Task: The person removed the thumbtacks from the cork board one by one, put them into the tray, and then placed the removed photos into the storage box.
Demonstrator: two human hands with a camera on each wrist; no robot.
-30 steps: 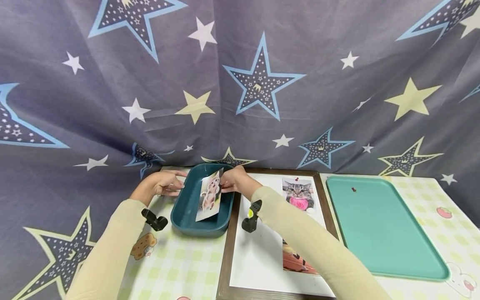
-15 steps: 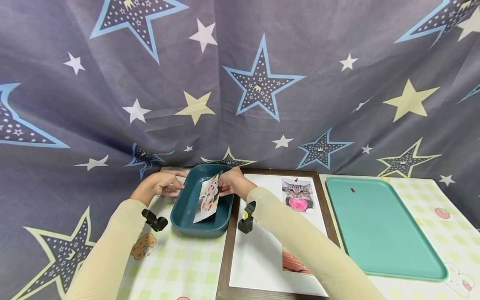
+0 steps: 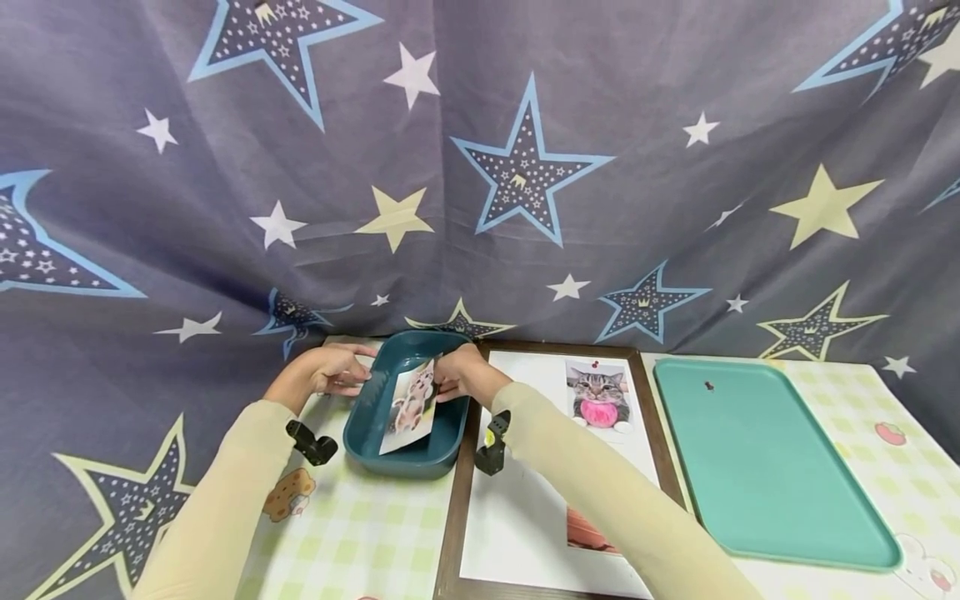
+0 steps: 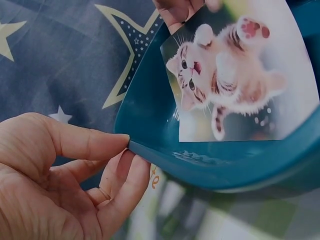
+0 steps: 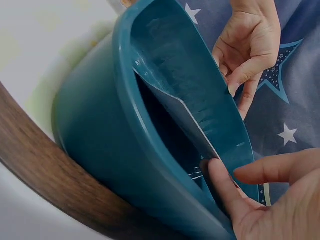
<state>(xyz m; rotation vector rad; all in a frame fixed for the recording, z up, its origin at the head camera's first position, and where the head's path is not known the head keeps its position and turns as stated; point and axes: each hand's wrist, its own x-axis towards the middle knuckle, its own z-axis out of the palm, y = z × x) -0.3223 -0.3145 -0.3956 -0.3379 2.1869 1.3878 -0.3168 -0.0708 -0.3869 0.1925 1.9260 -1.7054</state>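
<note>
My left hand (image 3: 330, 369) pinches the far-left rim of a deep teal basin (image 3: 397, 468) between thumb and fingers. In my right hand (image 3: 463, 372) is a kitten photo (image 3: 408, 408), gripped by one edge with the thumb and fingers. The photo leans at a slant inside the basin, its picture side facing left. In the left wrist view the kitten on the photo (image 4: 227, 75) lies sideways, its lower edge inside the basin wall. The right wrist view shows the photo's thin edge (image 5: 182, 112) and dark back. Wavy glints show inside the basin.
Right of the basin lies a wood-framed white board (image 3: 517, 492) with a pinned cat photo (image 3: 597, 396) and another picture (image 3: 588, 533) partly behind my right sleeve. A green tray (image 3: 772, 467) holds a red push pin (image 3: 708, 385). A star-patterned curtain (image 3: 517, 275) hangs behind.
My right hand has moved slightly left and toward me, with the photo shifting the same way in the basin. The left hand keeps its place at the rim.
</note>
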